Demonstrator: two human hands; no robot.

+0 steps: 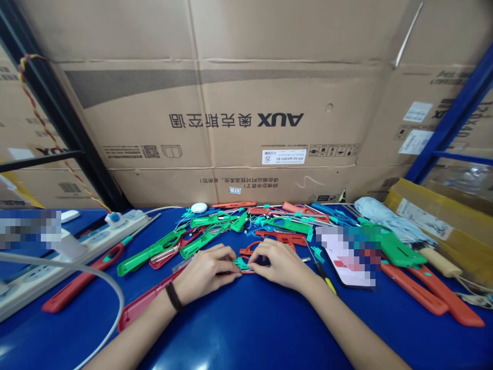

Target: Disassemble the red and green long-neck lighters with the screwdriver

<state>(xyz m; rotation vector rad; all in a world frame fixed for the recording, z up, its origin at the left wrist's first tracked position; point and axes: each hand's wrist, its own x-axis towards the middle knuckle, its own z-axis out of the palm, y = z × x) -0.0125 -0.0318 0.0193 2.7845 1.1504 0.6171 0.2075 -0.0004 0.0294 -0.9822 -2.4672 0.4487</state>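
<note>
Blue bench (246, 329) spread under cardboard boxes (246, 103); I had my left hand (204, 272) and right hand (279, 262) meeting mid-bench, fingers closed on a small teal part (242, 264) among green and red plastic handles (150, 252).

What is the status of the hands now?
Left hand and right hand both pinching teal part on blue table. Green and red handles piled close behind. Screwdriver beside right wrist.

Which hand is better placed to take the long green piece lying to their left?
Probably the left. The left hand lies nearer the long green piece; the right hand sits beyond the small teal part that both hold.
</note>
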